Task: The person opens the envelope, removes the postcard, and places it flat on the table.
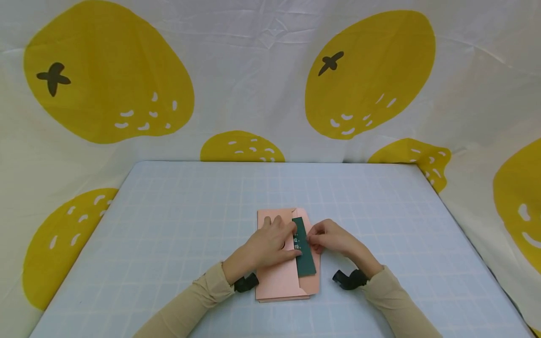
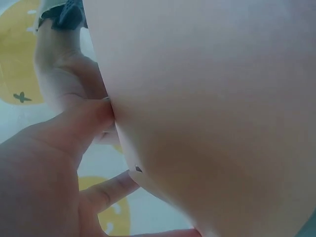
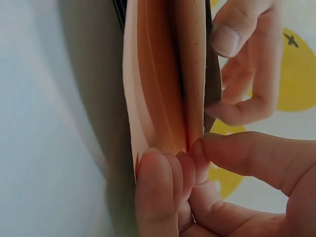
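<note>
The pink envelope (image 1: 276, 281) lies on the table (image 1: 169, 234) at lower centre of the head view, its flap to the right. The dark green card (image 1: 307, 265) lies upright along that right side, over the flap — whether its left edge is tucked in, I cannot tell. The left hand (image 1: 267, 246) rests on the envelope, grip spread, thumb touching the card. The right hand (image 1: 336, 238) is at the envelope's right edge, grip pinching the pink paper between thumb and finger, as the right wrist view records. Beige sleeves (image 1: 186, 305) enter from the bottom of the frame. Across the top hangs a white cloth (image 1: 249, 70) — printed with yellow fruit.
</note>
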{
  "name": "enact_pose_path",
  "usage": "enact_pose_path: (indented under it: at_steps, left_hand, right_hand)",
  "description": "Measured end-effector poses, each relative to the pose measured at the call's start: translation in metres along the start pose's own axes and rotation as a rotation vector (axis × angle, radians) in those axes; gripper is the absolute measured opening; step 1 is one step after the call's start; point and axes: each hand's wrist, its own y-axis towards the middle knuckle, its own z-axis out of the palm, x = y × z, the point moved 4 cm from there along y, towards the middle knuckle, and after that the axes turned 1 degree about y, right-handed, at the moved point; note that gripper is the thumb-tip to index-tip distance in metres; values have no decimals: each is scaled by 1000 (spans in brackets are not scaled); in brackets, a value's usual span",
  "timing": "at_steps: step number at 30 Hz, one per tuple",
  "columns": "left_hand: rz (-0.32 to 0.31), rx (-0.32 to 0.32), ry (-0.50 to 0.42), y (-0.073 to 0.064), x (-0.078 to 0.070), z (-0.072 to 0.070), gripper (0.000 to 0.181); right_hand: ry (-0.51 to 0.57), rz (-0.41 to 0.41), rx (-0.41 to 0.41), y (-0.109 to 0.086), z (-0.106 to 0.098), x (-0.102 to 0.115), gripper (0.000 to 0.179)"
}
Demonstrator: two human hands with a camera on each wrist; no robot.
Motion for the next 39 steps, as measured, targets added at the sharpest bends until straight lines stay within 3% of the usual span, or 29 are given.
enact_pose_path:
  at_steps: [12,39]
  left_hand:
    - [-4,-2,20,0,-3,-1,45]
    - [-13,-18,75,1,-4,5,48]
  right_hand:
    - [-24,-5,-1,-10,-13,-7,17]
    - [-65,75,-36,-31,-48,-24,14]
